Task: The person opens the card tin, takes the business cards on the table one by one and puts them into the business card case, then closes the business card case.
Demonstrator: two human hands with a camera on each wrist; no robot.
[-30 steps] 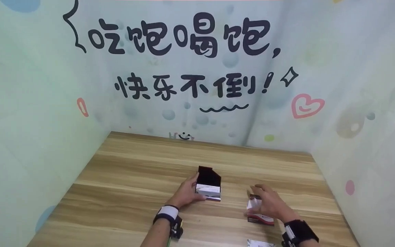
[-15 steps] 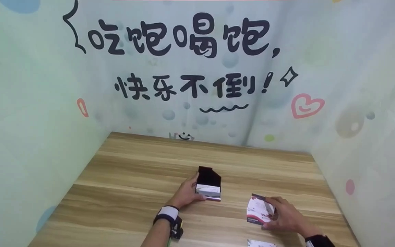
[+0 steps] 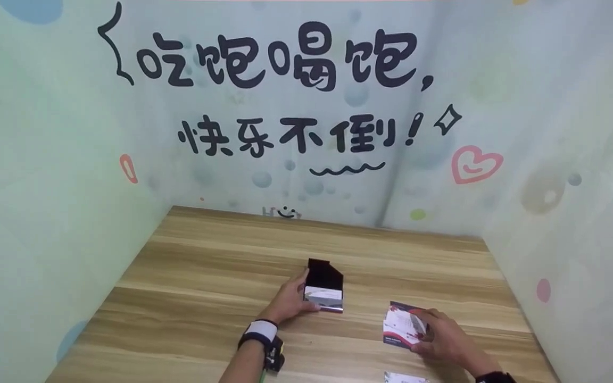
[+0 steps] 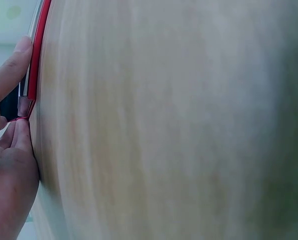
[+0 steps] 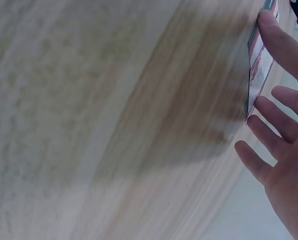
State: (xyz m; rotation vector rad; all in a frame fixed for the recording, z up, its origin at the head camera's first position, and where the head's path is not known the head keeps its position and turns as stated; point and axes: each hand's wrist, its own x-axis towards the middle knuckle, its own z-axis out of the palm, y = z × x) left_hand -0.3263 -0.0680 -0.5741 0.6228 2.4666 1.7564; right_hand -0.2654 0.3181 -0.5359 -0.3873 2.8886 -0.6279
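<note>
My left hand grips the left side of a small card case, its thumb along the front edge. The case has a black lid standing up and a pale card in its silvery front part; a red edge shows in the left wrist view. Off to the right, business cards with white, red and dark printing lie overlapping, slightly uneven. My right hand holds them at their right side, thumb at the near corner and fingers at the far one. In the right wrist view, the other fingers spread beyond the cards.
Another pale printed card lies at the bottom edge of the head view, nearer than the held cards. The wood-grain table is enclosed by printed fabric walls at the back and sides.
My right hand has moved from above the cards to their right side and taken hold there, uncovering their printed faces. The left hand and card case have stayed in place.
</note>
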